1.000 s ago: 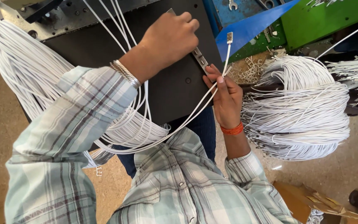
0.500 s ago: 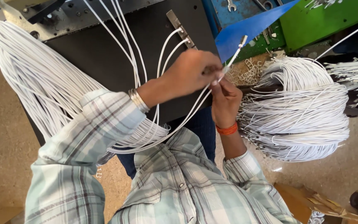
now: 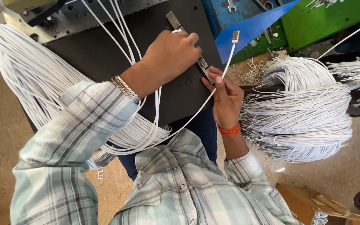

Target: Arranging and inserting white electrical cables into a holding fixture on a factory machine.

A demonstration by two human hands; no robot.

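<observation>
Holding white cable (image 3: 228,62) upright, metal terminal (image 3: 235,36) topmost, right hand (image 3: 226,98).

Smooth white plastic-sheathed wires (image 3: 301,112) end in a shiny metal terminal (image 3: 235,36); beside them, the matt black tabletop (image 3: 105,54) carries a dull grey metal strip (image 3: 174,19).

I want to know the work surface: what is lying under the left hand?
Under the left hand lies a narrow metal strip on the black plate, with white wires beneath the wrist. The strip's middle part is covered.
</observation>
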